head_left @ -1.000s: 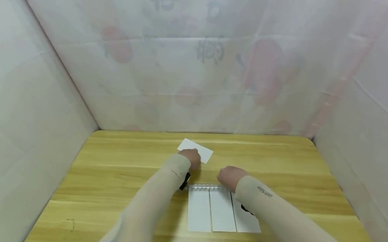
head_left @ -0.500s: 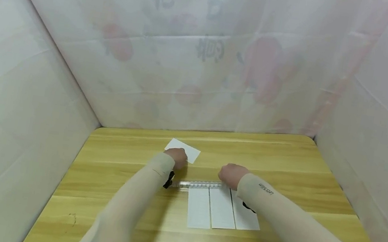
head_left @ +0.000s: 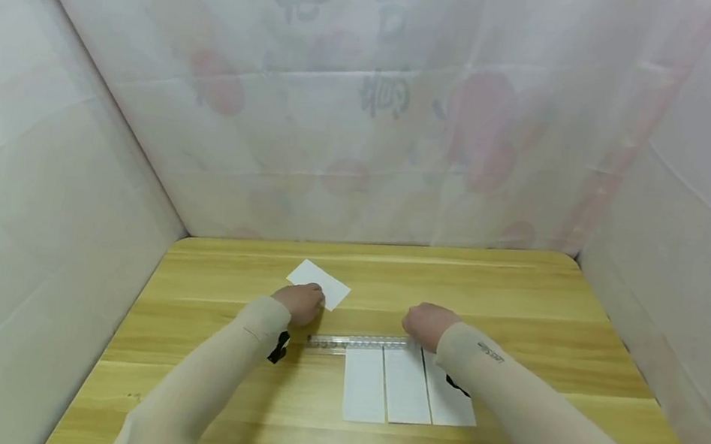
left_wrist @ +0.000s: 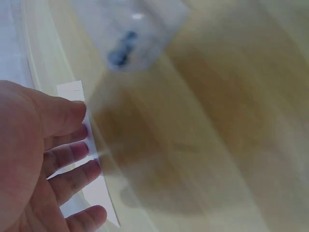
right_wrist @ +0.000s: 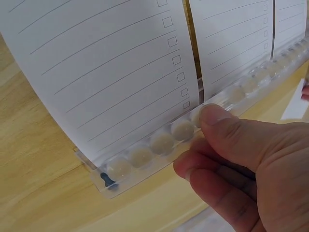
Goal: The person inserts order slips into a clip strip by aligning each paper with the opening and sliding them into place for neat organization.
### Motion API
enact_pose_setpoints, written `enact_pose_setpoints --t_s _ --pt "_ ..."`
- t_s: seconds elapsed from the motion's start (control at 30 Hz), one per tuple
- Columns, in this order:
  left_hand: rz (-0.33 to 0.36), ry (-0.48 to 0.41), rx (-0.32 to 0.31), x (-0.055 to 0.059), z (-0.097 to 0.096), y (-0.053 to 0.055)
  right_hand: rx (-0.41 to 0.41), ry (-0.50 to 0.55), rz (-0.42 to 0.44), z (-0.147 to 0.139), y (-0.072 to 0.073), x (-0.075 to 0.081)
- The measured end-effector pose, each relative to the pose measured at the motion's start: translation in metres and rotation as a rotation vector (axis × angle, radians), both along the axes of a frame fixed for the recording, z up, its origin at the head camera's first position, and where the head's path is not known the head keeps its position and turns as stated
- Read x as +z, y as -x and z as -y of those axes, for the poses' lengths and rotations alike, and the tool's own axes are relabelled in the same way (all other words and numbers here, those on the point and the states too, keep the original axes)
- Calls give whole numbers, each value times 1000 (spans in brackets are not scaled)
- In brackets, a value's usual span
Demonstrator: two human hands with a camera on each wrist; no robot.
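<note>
My left hand [head_left: 301, 303] pinches a white paper slip [head_left: 314, 275] above the far middle of the table; in the left wrist view the slip [left_wrist: 101, 193] lies between thumb and fingers. A clear ticket rail [head_left: 328, 344] with a row of pale balls lies crosswise nearer to me. Three lined paper slips with checkboxes hang toward me from it: a left one [head_left: 364, 386], a middle one [head_left: 408, 385] and a right one [head_left: 449, 402], partly behind my forearm. My right hand [head_left: 430, 325] grips the rail [right_wrist: 161, 144], thumb on top, fingers below.
The wooden table [head_left: 204, 375] has fabric walls at the back [head_left: 340, 136] and both sides. The rail's left part, past the left slip, bears no paper. Black straps [head_left: 279, 348] sit at both wrists.
My left hand has moved left and slightly nearer with the slip, uncovering the rail's left end. The right hand has stayed nearly still at the rail.
</note>
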State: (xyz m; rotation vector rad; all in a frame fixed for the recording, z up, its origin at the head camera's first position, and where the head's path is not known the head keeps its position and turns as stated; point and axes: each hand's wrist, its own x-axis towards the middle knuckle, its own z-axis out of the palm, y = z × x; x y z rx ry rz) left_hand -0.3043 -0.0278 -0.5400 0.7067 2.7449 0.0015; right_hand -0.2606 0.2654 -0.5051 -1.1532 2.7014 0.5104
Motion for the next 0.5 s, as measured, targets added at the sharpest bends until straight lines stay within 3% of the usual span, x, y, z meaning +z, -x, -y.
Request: enact_pose_setpoints --t_s 0.2,0.5 --pt "-47 -51 8 -2 16 -13 -1 46 -8 -5 -3 0" --pt "-102 -158 36 -12 30 -22 -28 74 16 -11 2 -13"
